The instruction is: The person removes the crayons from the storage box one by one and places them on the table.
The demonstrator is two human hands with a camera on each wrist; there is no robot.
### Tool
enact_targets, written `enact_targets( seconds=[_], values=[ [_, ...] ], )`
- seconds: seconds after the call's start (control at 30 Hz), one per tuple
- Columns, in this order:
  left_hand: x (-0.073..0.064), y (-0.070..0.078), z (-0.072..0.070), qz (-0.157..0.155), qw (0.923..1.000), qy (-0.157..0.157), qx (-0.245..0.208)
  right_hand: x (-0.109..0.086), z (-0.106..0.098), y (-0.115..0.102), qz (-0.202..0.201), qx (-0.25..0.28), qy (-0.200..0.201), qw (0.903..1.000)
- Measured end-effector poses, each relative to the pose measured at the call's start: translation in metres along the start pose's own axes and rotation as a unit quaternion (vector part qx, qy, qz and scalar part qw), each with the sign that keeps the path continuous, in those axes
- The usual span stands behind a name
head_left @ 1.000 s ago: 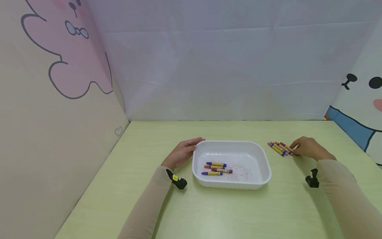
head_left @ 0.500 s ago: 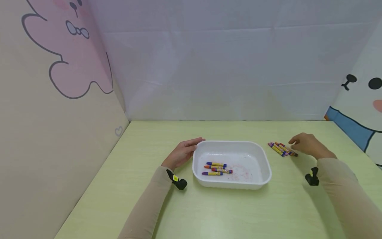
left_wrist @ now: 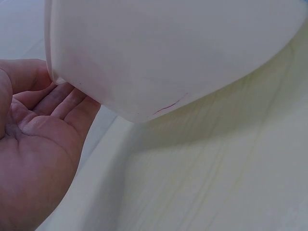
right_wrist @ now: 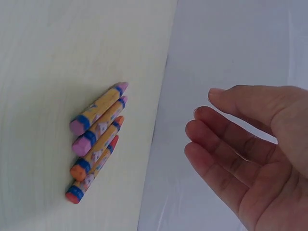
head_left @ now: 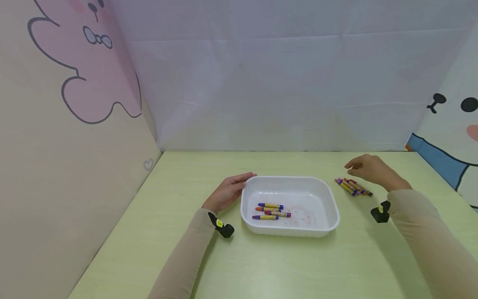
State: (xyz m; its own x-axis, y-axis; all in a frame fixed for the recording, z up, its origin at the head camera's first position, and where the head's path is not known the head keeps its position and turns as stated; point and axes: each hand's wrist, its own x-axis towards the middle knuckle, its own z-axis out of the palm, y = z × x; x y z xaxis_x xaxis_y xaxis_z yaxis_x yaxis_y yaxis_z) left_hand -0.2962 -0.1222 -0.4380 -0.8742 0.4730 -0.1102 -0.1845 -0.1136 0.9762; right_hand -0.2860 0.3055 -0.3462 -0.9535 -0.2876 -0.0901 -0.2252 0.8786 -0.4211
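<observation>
A white plastic tray [head_left: 289, 231] stands on the table with several crayons [head_left: 271, 217] lying in its left part. My left hand [head_left: 228, 192] holds the tray's far left corner, with the thumb at the rim and fingers against the outer wall [left_wrist: 144, 53] in the left wrist view. Right of the tray, several more crayons, pink, orange and red at their ends, lie side by side in a slanted row [head_left: 351, 187]. Over that row hovers my right hand [head_left: 373, 170], empty, its fingers loosely bent; the right wrist view shows it apart from the crayons [right_wrist: 98, 108].
The pale green table [head_left: 239, 265] ends at a white back sheet [head_left: 284, 95]. Side panels with cartoon animals [head_left: 104, 79] border it. A black wrist camera [head_left: 381, 212] sits on the right cuff.
My right hand has let go of the crayon at the row's right end, then lifted and moved left above the row. The left hand and tray have stayed in place.
</observation>
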Motion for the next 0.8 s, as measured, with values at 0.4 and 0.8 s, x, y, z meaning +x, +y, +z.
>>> enact_targets(
  seconds=[0.4, 0.8],
  values=[
    [-0.002, 0.001, 0.0, 0.001, 1.0, -0.007, 0.004, 0.007, -0.004, -0.057, -0.075, 0.045, -0.017, 0.996],
    [-0.003, 0.003, -0.001, 0.005, 0.9999, -0.009, 0.006, 0.029, 0.021, -0.101, -0.139, 0.031, -0.093, 0.9854]
  ],
)
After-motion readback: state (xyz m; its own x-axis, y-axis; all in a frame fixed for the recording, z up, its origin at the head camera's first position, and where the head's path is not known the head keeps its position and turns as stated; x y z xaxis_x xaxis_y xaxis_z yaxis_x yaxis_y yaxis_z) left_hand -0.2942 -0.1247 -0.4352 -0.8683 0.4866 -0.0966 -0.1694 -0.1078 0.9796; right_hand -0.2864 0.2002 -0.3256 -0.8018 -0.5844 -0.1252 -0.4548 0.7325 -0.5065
